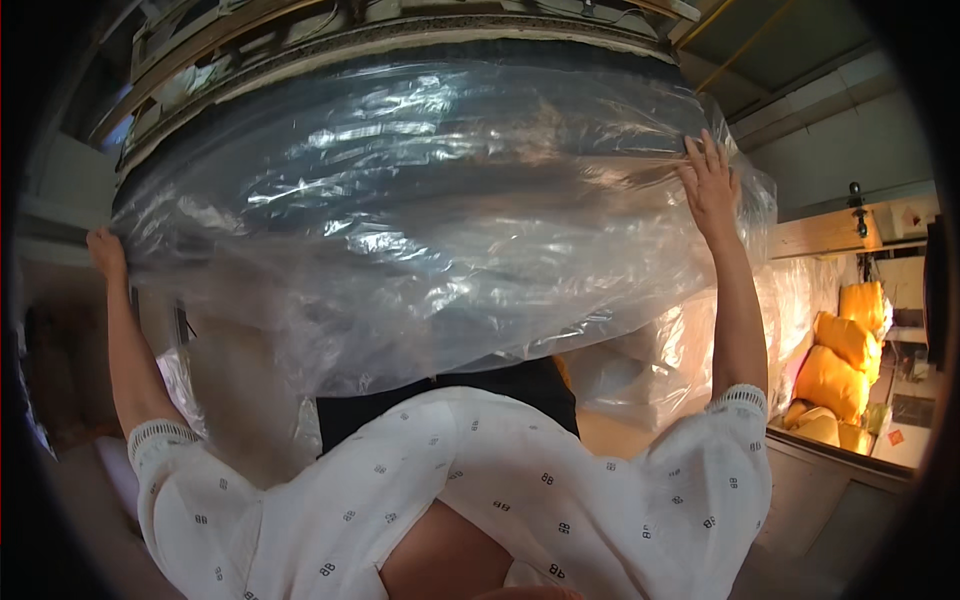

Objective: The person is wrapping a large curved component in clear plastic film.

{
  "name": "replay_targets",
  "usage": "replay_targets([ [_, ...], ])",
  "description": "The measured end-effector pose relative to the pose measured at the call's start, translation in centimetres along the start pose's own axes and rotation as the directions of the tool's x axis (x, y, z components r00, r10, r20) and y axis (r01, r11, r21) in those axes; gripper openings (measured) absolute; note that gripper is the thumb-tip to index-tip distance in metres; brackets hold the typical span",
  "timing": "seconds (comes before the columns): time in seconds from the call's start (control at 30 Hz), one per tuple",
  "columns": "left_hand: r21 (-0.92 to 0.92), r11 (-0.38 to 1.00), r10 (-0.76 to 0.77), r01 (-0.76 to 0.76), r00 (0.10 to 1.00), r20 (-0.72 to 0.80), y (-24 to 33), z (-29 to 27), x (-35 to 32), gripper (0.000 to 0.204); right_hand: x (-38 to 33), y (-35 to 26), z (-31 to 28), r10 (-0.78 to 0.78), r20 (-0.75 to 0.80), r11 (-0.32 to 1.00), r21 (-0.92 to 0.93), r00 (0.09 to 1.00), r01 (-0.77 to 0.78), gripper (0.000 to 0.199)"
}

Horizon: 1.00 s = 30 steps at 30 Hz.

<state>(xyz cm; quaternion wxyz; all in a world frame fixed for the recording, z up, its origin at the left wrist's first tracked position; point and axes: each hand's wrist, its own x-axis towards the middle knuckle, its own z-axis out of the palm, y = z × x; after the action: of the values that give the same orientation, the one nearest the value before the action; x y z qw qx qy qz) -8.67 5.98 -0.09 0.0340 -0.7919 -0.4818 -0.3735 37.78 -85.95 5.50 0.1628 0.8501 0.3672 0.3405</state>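
A wide sheet of clear plastic film (400, 240) lies spread in front of me over a dark surface (560, 75). It is wrinkled and shiny, and its near edge hangs down toward my body. At the sheet's far left edge my left hand (107, 252) is closed, with the film's edge in its fingers. Toward the sheet's right end my right hand (712, 190) rests on the film, its fingers stretched out and apart. Both arms are reached wide. What lies beneath the film is mostly hidden.
A long machine frame (400, 40) with rails runs behind the dark surface. More clear plastic (660, 370) hangs or lies below at the right. Yellow bundles (840, 365) are piled in a lit area further right. A wooden beam (830, 232) juts out above them.
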Motion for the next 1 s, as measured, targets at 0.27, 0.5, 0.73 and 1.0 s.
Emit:
replay_targets([
  [0.27,0.192,0.981,0.001,-0.020,0.995,0.095,3.8,0.7,-1.8,0.037,4.6,-1.5,1.3,0.284,0.134,0.871,0.379,0.949,-0.314,0.031],
  [0.5,0.132,0.991,0.016,-0.031,0.994,0.109,1.6,1.0,-0.6,0.041,7.2,-0.3,2.3,0.365,-0.012,0.907,0.229,0.931,-0.352,0.036],
  [0.73,0.219,0.976,-0.014,-0.005,0.997,0.081,-3.7,1.0,1.3,0.046,9.4,0.5,4.7,0.183,0.338,0.446,0.809,0.923,-0.384,0.023],
  [1.0,-0.703,0.502,-0.318,0.503,0.864,0.391,-2.5,-7.7,0.8,0.042,9.3,-0.9,5.5,0.379,0.311,0.393,0.799,0.872,-0.456,0.021],
])
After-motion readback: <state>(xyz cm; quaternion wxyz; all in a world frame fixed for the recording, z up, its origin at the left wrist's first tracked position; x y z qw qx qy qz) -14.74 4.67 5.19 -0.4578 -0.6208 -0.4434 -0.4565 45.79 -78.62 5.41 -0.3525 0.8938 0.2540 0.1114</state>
